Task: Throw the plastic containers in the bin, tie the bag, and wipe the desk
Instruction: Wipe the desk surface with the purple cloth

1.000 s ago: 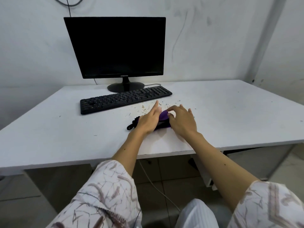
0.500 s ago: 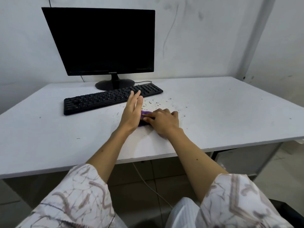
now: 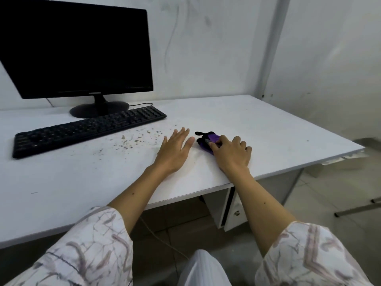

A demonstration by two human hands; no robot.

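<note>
A small purple and black cloth (image 3: pixel 207 139) lies bunched on the white desk (image 3: pixel 257 129). My right hand (image 3: pixel 232 154) rests on its near side, with curled fingers pinching it. My left hand (image 3: pixel 175 149) lies flat on the desk just left of the cloth, fingers straight, not touching it. Dark crumbs (image 3: pixel 134 140) are scattered on the desk left of my left hand, in front of the keyboard. A white plastic bag (image 3: pixel 203 269) shows at the bottom edge, below the desk between my arms.
A black keyboard (image 3: pixel 86 129) lies at an angle on the left, with a black monitor (image 3: pixel 78 56) behind it by the wall. A computer tower (image 3: pixel 231 211) stands under the desk. The desk's right corner (image 3: pixel 359 148) is near a wall.
My left hand has come off the cloth and now lies flat beside it. My right hand has kept hold of the cloth. The view has shifted, so everything sits further right.
</note>
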